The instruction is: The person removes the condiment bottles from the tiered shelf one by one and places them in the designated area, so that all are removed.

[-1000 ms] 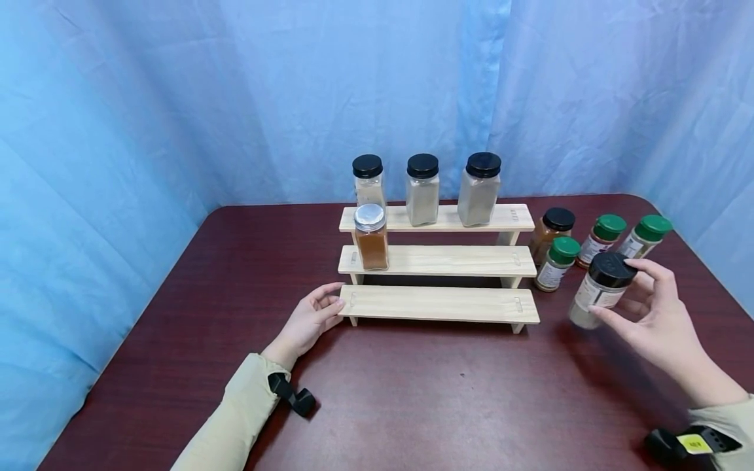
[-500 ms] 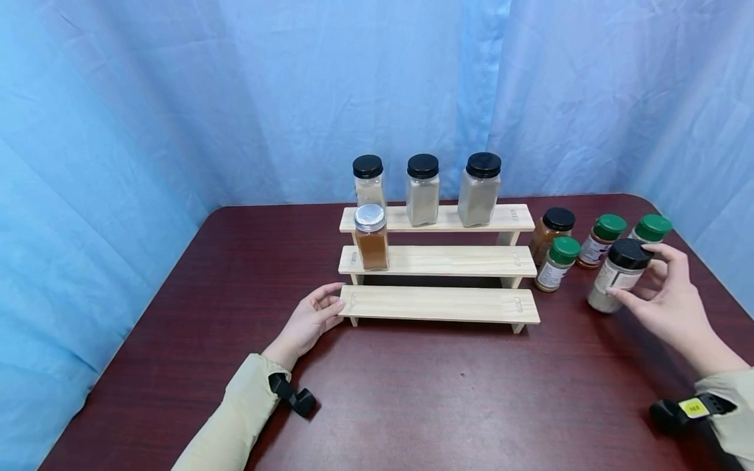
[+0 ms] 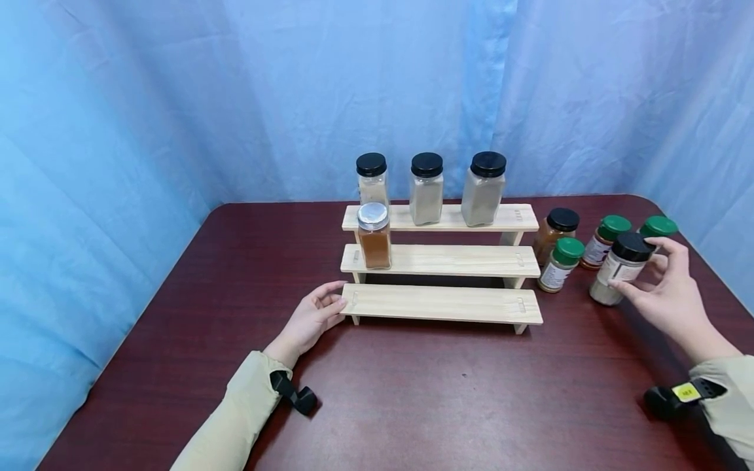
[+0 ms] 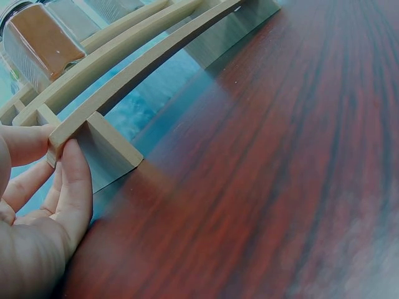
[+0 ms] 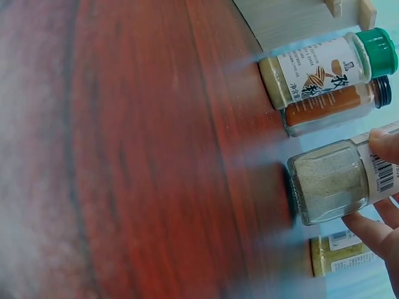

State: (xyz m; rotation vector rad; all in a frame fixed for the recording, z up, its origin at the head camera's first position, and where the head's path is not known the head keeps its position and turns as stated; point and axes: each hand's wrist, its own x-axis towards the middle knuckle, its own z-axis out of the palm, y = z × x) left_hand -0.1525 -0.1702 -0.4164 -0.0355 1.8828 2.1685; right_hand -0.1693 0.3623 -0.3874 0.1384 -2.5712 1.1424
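My left hand (image 3: 309,322) pinches the left end of the lowest step of a three-tier wooden spice rack (image 3: 442,304). In the left wrist view, thumb and fingers meet around the board's corner (image 4: 62,138). Over at the right, my right hand (image 3: 677,304) grips a spice jar (image 3: 614,273) with a black lid and a white label, fingers near its lid and thumb on its side. Pale powder fills the glass bottom of this spice jar (image 5: 330,180) in the right wrist view, its base close to the table. It partly covers a green-lidded jar (image 3: 658,226) behind it.
Three black-lidded jars (image 3: 427,196) line the top tier. A silver-lidded jar (image 3: 375,243) of orange-brown powder stands on the middle tier's left end. Right of the rack are a black-lidded brown jar (image 3: 556,229) and green-lidded jars (image 3: 558,269). Blue curtains (image 3: 330,98) enclose the table.
My right hand has carried the black-lidded spice jar back and to the right, in front of a green-lidded jar. My left hand keeps its hold on the rack. The head view has shifted slightly.
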